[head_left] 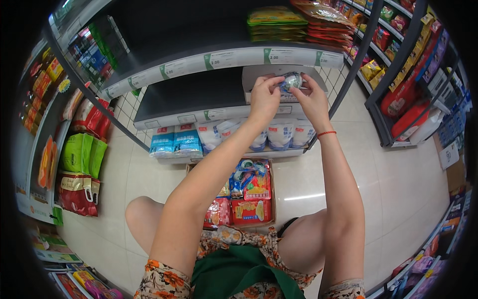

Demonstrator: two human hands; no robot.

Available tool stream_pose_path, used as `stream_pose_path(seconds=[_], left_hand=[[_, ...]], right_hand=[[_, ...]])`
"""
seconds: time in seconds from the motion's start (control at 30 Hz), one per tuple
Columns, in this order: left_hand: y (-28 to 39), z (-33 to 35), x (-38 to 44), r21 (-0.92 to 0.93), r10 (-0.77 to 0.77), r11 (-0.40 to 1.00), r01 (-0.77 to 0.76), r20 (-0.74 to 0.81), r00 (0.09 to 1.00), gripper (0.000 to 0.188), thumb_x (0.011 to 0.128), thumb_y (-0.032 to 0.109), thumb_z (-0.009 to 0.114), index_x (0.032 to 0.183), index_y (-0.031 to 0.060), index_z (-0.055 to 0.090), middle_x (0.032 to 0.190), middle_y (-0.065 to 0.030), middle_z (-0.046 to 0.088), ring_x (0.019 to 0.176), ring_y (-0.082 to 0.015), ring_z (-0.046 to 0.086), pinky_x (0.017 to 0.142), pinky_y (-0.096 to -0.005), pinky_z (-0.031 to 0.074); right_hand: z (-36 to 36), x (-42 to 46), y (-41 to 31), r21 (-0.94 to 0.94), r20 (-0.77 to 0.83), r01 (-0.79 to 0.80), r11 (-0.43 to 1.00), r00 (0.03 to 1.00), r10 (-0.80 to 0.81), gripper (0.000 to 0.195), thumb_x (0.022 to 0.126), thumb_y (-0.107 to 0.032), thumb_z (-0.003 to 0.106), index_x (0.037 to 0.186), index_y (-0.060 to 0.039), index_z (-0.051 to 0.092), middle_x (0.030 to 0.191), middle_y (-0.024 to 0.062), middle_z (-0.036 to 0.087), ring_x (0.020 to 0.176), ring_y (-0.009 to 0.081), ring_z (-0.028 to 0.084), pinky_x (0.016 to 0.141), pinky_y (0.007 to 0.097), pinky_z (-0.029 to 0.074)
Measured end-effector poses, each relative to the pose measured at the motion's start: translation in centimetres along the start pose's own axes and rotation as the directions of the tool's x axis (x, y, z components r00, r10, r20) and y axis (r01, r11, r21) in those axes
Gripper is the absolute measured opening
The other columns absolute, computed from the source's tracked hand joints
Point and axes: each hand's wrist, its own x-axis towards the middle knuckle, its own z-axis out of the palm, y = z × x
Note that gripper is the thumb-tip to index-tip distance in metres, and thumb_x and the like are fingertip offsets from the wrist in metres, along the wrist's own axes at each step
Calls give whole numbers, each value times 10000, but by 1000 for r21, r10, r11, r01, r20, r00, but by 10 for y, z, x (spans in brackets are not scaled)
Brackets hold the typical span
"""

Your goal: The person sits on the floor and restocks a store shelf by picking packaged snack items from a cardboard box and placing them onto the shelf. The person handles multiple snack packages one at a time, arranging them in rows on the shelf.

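In front of me, at the middle shelf, I hold a small egg-shaped item in clear and blue plastic wrap [293, 81]. My left hand [266, 96] pinches its left side between thumb and fingers. My right hand [312, 98], below which a red cord circles the wrist, grips its right side. Just behind and under the hands, an open white carton [257, 74] stands on the dark shelf [194, 93]; its contents are mostly hidden. On the floor between my knees, a cardboard box [274, 187] holds similar blue-wrapped items [246, 170] and red food packets [252, 212].
Blue salt bags [175, 140] and white pouches [280, 132] line the bottom shelf. Stacked flat packets [276, 24] lie on the upper shelf, above a price-label rail [220, 59]. Dark rack posts [345, 82] flank the shelves. Green bags [76, 153] stand at left.
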Motion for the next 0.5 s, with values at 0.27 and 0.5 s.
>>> stream_pose_path(seconds=[0.27,0.5], left_hand=[[-13,11,25,264,183,947,-185,35,983,327,802,-5,517,1101,25,648,1252,-200,534,980,-325,602,860,-355,476],[-23,19,32,321,179,926,-201,95,979,391,777,-27,491,1140,30,626,1258,-236,519,1060,-394,556,920,-421,442]], right_hand=[[6,18,14,-256,-134,99,962,982,-136,500,778,-214,710,1221,-36,560,976,101,682,869,194,669,759,301,507],[12,28,33,-393,-172,77,916,973,-155,483,774,-264,687,1199,-63,577,982,119,673,893,244,649,811,382,450]])
